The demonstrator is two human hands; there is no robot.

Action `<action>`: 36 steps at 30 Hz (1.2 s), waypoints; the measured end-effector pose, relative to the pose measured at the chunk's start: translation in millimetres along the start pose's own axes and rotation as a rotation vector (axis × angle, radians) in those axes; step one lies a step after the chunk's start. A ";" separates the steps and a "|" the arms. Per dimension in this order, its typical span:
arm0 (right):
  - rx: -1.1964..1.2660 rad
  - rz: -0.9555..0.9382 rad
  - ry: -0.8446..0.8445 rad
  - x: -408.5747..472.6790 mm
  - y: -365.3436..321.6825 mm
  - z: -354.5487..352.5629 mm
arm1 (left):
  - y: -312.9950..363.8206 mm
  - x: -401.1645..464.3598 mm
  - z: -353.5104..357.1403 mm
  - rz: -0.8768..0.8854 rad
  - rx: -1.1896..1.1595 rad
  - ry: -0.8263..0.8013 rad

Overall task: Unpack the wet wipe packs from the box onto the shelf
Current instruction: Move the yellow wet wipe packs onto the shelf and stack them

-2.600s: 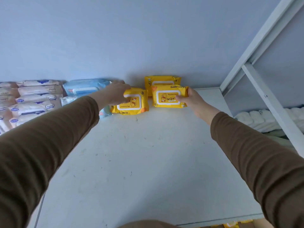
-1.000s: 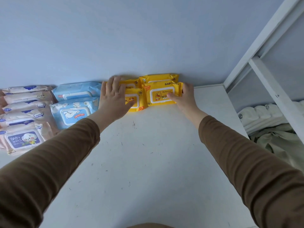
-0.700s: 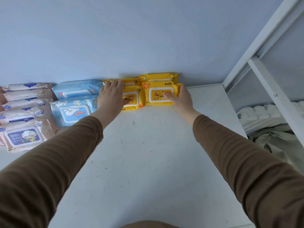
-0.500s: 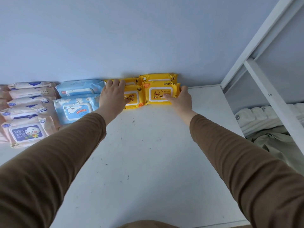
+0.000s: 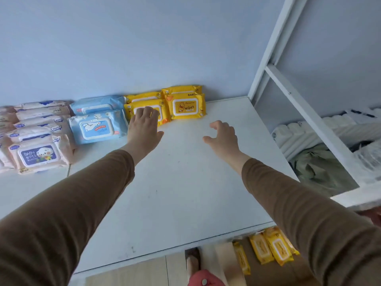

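Four yellow wet wipe packs (image 5: 186,107) sit on the white shelf (image 5: 185,193), pushed up against the blue wall (image 5: 144,42) at the shelf's far edge. They form two short stacks side by side, touching: the right stack shows its top pack with a duck picture and the word "Wipes" facing the camera, with another pack behind it nearer the wall. The left stack (image 5: 147,109) is arranged the same way.

The left hand (image 5: 144,129) reaches out over the shelf with its fingers (image 5: 142,112) straight and spread, their tips lying on the front pack of the left yellow stack; it grips nothing. The right hand (image 5: 223,137) hovers above the bare shelf, in front of the right yellow stack and apart from it, with fingers loosely curled and holding nothing. Both arms wear brown sleeves (image 5: 72,213).

Left of the yellow packs, just beside them, lie two light blue packs (image 5: 97,125), and farther left along the wall a row of pale pink packs (image 5: 38,154) marked "Baby Wipes".

Below the near edge of the shelf, a brown box (image 5: 266,271) stands on the floor with more yellow packs (image 5: 272,246) standing on edge inside it. To the right of the shelf, beyond a white frame post (image 5: 270,48), white folded cloth and pale green fabric lie on a lower level.
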State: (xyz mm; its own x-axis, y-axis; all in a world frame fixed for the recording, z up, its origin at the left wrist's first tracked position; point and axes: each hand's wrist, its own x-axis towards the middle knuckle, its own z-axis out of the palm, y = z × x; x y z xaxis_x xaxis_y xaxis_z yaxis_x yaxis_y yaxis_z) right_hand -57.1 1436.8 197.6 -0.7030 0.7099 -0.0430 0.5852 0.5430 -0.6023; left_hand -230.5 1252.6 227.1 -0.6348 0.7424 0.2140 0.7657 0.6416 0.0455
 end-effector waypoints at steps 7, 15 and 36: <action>-0.089 -0.133 0.109 -147.4 35.4 -39.9 | 84.0 -116.8 -4.8 0.113 -0.181 -0.012; -0.128 -0.311 0.211 -295.7 136.4 -85.5 | 197.1 -250.2 -4.1 0.309 -0.314 0.004; 0.117 0.489 -0.340 -353.8 567.6 -19.9 | 428.3 -372.2 283.2 0.394 -0.037 -0.703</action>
State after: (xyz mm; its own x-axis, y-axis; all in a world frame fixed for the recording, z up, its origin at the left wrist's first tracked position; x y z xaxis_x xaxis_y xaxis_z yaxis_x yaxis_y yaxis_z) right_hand 531.7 1502.7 -113.2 -0.4646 0.6712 -0.5777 0.8384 0.1234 -0.5309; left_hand 304.4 1305.7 -109.4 -0.2242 0.8682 -0.4426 0.9420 0.3095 0.1300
